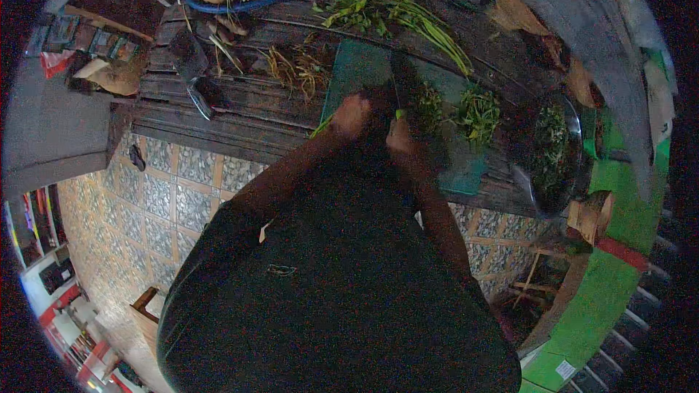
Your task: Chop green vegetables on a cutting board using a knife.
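Note:
My left hand [352, 113] is closed around a few green stalks [322, 126], whose ends stick out on its left side over the green cutting board [349, 63]. Held in my right hand [401, 137] is a knife [399, 113] with a light green handle; its thin blade points away from me, close beside the left hand. Dark shadow hides where blade and stalks meet. Chopped greens [478, 114] lie in a heap on the board's right half, and a second, darker heap [431, 101] sits nearer the knife.
Leafy green stalks [426, 22] lie beyond the board. Left of it are cut-off roots [295, 68] and a dark object with a shiny edge [201, 99]. A blue-rimmed basin [235, 8] holds vegetables. A clear bowl of chopped greens [551, 144] stands right on the wooden table [229, 131].

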A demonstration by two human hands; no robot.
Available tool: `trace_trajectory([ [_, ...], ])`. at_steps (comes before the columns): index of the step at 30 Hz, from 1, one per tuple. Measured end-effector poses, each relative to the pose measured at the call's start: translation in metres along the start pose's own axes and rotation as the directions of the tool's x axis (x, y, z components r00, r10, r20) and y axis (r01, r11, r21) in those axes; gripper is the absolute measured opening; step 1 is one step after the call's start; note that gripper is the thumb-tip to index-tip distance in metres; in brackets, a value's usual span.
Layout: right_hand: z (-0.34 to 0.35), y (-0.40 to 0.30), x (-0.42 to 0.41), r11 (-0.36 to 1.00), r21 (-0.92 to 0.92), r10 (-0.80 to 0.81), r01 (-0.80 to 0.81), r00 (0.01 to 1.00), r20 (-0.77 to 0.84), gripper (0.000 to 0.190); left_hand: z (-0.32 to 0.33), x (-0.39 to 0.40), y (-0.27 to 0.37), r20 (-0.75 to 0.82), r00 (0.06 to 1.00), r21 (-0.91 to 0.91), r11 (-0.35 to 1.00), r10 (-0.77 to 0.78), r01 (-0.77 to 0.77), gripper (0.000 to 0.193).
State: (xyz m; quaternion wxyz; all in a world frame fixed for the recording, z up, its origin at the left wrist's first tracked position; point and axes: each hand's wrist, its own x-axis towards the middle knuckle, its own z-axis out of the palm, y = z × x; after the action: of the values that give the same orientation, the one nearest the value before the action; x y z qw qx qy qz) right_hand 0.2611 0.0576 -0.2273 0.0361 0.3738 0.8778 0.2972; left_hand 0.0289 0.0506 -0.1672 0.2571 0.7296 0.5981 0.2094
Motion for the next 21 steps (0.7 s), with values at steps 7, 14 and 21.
trace_trajectory([
  [7, -0.029, 0.028, 0.015, 0.965, -0.086, -0.258, 0.250, 0.960, -0.108, 0.029, -0.023, 0.009, 0.016, 0.012, 0.990, 0.040, 0.989, -0.142, 0.142, 0.038],
  [14, -0.045, 0.042, 0.007, 0.937, -0.245, -0.335, 0.251, 0.844, -0.418, 0.027, -0.026, 0.009, 0.008, 0.101, 0.995, -0.168, 0.986, 0.001, 0.016, 0.036],
  [21, -0.011, 0.035, 0.012, 0.849, -0.425, -0.459, 0.313, 0.835, -0.302, 0.028, -0.042, 0.007, 0.020, -0.149, 0.980, -0.176, 0.972, 0.130, -0.156, 0.039],
])
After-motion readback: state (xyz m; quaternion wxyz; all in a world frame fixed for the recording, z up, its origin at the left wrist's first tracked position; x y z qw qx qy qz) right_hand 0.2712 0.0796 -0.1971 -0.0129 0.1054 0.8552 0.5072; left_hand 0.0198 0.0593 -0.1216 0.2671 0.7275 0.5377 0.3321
